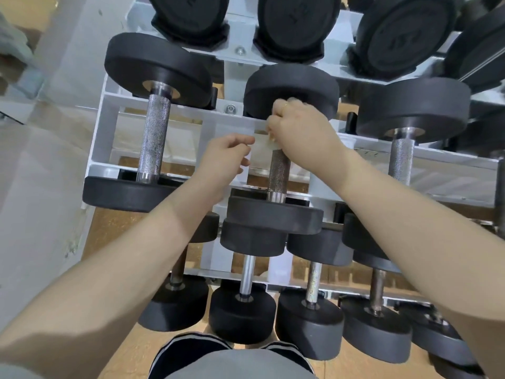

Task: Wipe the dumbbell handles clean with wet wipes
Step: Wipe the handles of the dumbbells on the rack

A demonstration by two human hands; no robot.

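Note:
A black dumbbell (276,214) with a knurled steel handle (278,173) lies on the middle shelf of a white rack. My right hand (297,129) grips the upper part of that handle with a white wet wipe (261,144) wrapped under its fingers. Just left of it, my left hand (226,154) pinches the free edge of the same wipe beside the handle. The top of the handle is hidden by my right hand.
More black dumbbells sit on the white rack (106,127): one at the left (153,138), one at the right (404,149), a row of smaller ones below (246,296) and large ones above (297,20). Wooden floor shows beneath.

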